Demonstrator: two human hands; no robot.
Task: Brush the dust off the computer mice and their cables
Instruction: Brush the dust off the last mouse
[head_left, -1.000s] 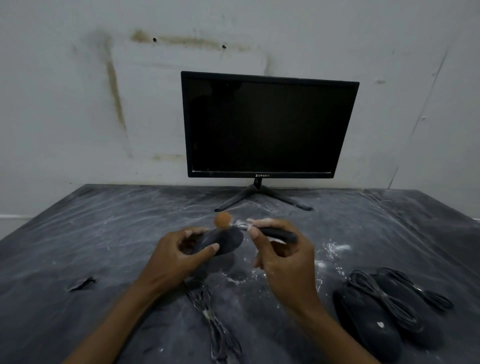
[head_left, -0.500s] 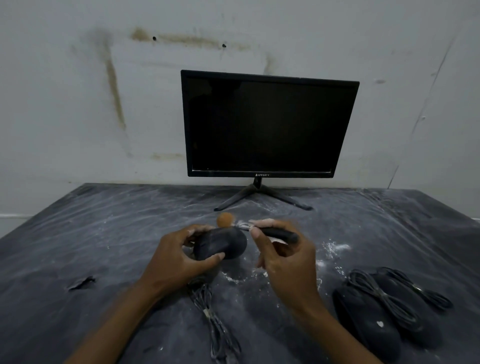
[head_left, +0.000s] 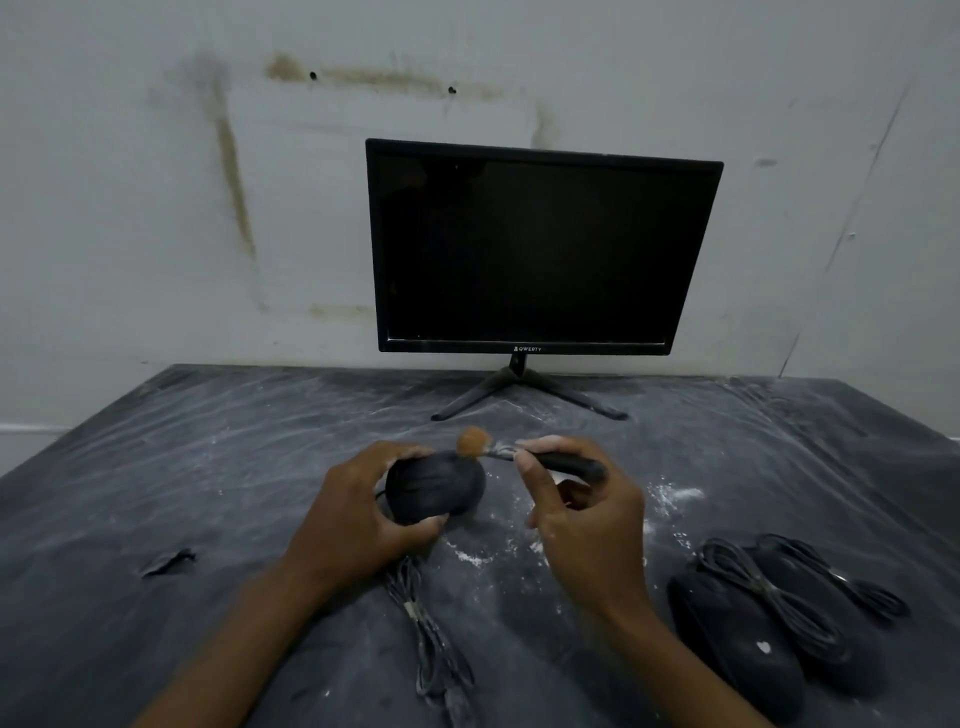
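Note:
My left hand (head_left: 347, 525) grips a black computer mouse (head_left: 435, 486) and holds it above the table, its top turned toward me. Its bundled cable (head_left: 428, 631) hangs down and lies on the table toward me. My right hand (head_left: 582, 512) pinches the dark handle of a small brush (head_left: 524, 451). The brush's orange bristle head touches the far upper edge of the mouse. Two more black mice (head_left: 737, 642) (head_left: 821, 618) lie side by side at the lower right, each with a tied cable on top.
A black monitor (head_left: 540, 249) on a splayed stand is at the back against the wall. The table (head_left: 156, 467) is covered with dusty dark plastic sheeting with a small tear (head_left: 169, 564) at the left. White dust specks (head_left: 670, 501) lie near my right hand.
My left hand has rotated the mouse so more of its top faces me and has lowered it slightly. The brush stays at the mouse's far edge.

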